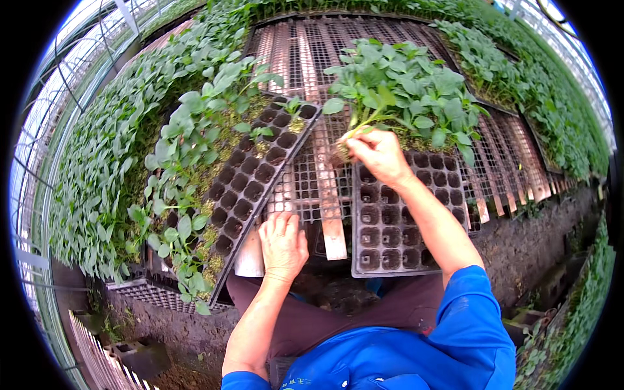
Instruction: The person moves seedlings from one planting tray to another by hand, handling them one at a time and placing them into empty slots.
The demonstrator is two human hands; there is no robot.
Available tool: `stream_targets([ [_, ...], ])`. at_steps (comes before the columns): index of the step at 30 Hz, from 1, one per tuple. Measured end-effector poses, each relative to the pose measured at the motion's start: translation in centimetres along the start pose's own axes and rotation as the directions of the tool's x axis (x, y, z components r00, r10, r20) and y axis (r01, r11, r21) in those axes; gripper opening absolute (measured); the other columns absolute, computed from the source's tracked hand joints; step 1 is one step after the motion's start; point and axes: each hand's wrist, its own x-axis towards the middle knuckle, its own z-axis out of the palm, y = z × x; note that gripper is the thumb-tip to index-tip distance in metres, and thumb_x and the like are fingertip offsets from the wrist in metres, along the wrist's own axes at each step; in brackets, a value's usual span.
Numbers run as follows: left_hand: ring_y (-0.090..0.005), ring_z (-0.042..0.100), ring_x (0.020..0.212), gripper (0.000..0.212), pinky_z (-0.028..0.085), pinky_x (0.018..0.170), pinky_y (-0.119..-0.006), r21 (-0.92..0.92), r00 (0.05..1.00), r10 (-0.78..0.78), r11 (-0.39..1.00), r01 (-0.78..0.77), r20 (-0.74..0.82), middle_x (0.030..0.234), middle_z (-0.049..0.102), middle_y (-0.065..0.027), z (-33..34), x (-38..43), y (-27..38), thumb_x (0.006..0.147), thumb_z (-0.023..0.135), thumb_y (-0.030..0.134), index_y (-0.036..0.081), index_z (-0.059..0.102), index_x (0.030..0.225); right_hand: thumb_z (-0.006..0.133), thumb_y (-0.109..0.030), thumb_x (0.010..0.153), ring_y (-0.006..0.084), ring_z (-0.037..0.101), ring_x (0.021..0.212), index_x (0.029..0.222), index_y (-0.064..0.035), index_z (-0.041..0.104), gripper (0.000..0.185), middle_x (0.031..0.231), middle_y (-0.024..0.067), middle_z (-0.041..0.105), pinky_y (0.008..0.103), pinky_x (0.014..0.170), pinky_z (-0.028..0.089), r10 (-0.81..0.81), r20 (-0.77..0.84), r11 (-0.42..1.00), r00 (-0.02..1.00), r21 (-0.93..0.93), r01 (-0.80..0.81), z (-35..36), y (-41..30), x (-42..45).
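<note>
My right hand (378, 155) pinches the stem of a green seedling (363, 123), its root plug at my fingertips. Below and beside that hand lies a black plastic cell tray (385, 237), its near cells empty and a dense clump of leafy seedlings (404, 83) at its far end. My left hand (283, 241) rests on the bench by a wooden slat, its fingers slightly bent and holding nothing that I can see. To its left, a second cell tray (243, 178) lies at a slant, with seedlings along its left side and mostly empty cells along its right.
Wire mesh (307, 195) covers the bench over wooden slats (333, 234). More seedlings (105, 185) crowd the left side, and others (536, 92) stand at the far right. Concrete blocks (139, 358) lie on the ground at the lower left.
</note>
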Motion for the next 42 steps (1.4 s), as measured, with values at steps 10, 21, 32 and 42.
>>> stream_targets([
  [10,-0.0307,0.049,0.112,0.039,0.036,0.095,-0.045,0.015,1.0,-0.003,1.0,0.003,0.02,0.111,0.056,-0.0116,0.0,0.0,0.3,0.069,0.068,0.011,0.002,0.059,0.106,0.061,-0.014,0.081,0.0404,0.061,0.08,0.08,0.0028,0.065,0.017,0.083,0.0219,0.063,0.0453,0.073,0.049,-0.069,0.018,0.62,0.997,-0.782,0.057,-8.1,3.7,1.1],
  [21,-0.0329,0.059,0.101,0.043,0.045,0.087,-0.04,-0.252,0.957,-0.132,0.966,0.065,-0.26,0.108,0.06,-0.015,-2.6,-1.4,-1.7,0.07,0.066,-0.002,0.003,0.06,0.112,0.059,-0.011,0.088,0.018,0.063,0.067,0.094,0.0017,0.068,0.017,0.077,0.0131,0.066,0.0311,0.064,0.049,0.054,-0.154,0.731,0.987,-0.667,-0.144,-6.2,0.3,-3.6],
  [32,-0.0352,0.049,0.102,0.024,0.039,0.087,-0.045,0.265,0.98,-0.201,0.945,0.192,0.004,0.116,0.052,-0.0183,-5.7,-0.9,-5.5,0.074,0.059,0.008,0.005,0.062,0.098,0.057,-0.01,0.088,0.0236,0.064,0.085,0.098,-0.0004,0.068,0.017,0.093,0.0147,0.066,0.0325,0.078,0.049,-0.124,-0.03,0.797,0.992,-0.599,0.082,1.9,-0.6,1.3],
  [42,-0.0393,0.047,0.112,0.038,0.04,0.095,-0.047,-0.052,0.997,0.014,0.999,-0.01,0.081,0.113,0.059,-0.0063,-10.4,-8.6,-5.1,0.067,0.063,-0.003,0.007,0.061,0.104,0.071,-0.019,0.081,0.0236,0.063,0.078,0.099,0.0053,0.066,0.03,0.087,0.0155,0.069,0.0381,0.073,0.048,0.366,-0.025,0.762,0.93,-0.566,-0.315,1.8,5.3,6.3],
])
